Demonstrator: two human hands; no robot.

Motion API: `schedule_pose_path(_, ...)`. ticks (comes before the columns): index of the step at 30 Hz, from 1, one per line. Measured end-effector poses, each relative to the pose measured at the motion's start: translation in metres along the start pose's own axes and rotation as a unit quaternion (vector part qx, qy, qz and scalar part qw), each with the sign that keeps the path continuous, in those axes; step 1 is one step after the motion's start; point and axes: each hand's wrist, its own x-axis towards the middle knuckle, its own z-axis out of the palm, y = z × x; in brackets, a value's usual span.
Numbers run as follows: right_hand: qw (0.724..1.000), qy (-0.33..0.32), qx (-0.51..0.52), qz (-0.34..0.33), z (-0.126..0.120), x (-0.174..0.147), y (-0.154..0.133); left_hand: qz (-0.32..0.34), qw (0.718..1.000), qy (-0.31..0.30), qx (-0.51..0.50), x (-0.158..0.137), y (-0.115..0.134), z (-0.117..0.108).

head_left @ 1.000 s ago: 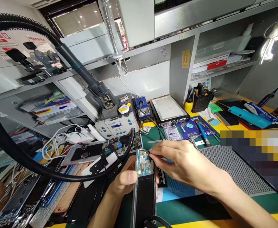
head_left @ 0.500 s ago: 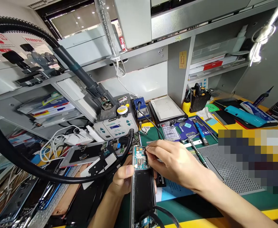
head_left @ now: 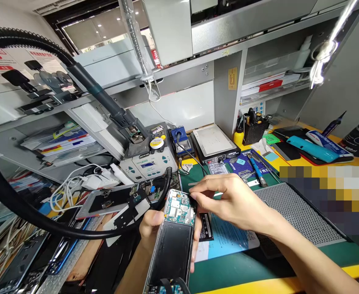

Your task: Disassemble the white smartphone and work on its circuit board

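An opened smartphone [head_left: 175, 249] lies tilted in my left hand [head_left: 151, 228], thumb on its left edge and fingers wrapped round the right side. Its teal circuit board [head_left: 179, 207] with silvery shields shows at the top, above a dark, bare battery bay. Black flex cables [head_left: 167, 284] rise from the lower end. At the upper right corner of the phone, my right hand [head_left: 228, 202] has thumb and index finger pinched together. Something small and dark shows by the fingertips, but I cannot tell what it is. A black phone battery [head_left: 206, 227] lies behind the phone on the bench.
A hot-air station [head_left: 149, 163] stands behind, its thick black hose [head_left: 75, 232] looping across the left. A heating plate [head_left: 214, 141] sits at the back. Phone parts crowd the left. A brush [head_left: 257, 171] and a grey perforated mat [head_left: 299, 216] are on the right.
The phone has swung so its lower end points further left, and its board faces me more. My right hand stays at the same corner, its fingers slightly repositioned.
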Motion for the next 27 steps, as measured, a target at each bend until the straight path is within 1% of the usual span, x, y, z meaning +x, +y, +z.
schedule_pose_path(4,0.996,-0.022,0.063,0.057,-0.001,0.001,-0.001,-0.064,0.991,-0.119,0.0,0.006,0.009,0.005)
schedule_pose_path(6,0.994,-0.022,0.081,0.075,-0.001,0.001,0.0,-0.087,0.984,-0.156,0.001,0.009,0.013,0.007)
schedule_pose_path(8,0.991,-0.022,0.097,0.094,0.0,0.001,0.001,-0.096,0.98,-0.172,-0.005,0.013,0.016,0.009)
schedule_pose_path(12,0.984,-0.028,0.13,0.119,0.001,0.002,0.002,-0.092,0.983,-0.153,-0.031,0.014,0.016,0.007)
schedule_pose_path(16,0.992,-0.012,0.081,0.094,0.002,0.002,0.001,-0.109,0.984,-0.143,0.0,0.011,0.013,-0.001)
schedule_pose_path(19,0.994,-0.004,0.064,0.083,0.004,0.002,0.001,-0.09,0.986,-0.141,0.007,0.012,0.009,-0.006)
schedule_pose_path(21,0.99,-0.006,0.101,0.103,0.005,0.002,0.002,-0.083,0.986,-0.144,-0.008,0.014,0.006,-0.006)
schedule_pose_path(23,0.977,-0.012,0.16,0.137,0.005,0.002,0.004,-0.069,0.988,-0.136,-0.017,0.016,0.005,-0.003)
schedule_pose_path(27,0.939,-0.033,0.284,0.191,0.004,0.004,0.008,-0.031,0.996,-0.082,-0.013,0.014,0.007,0.012)
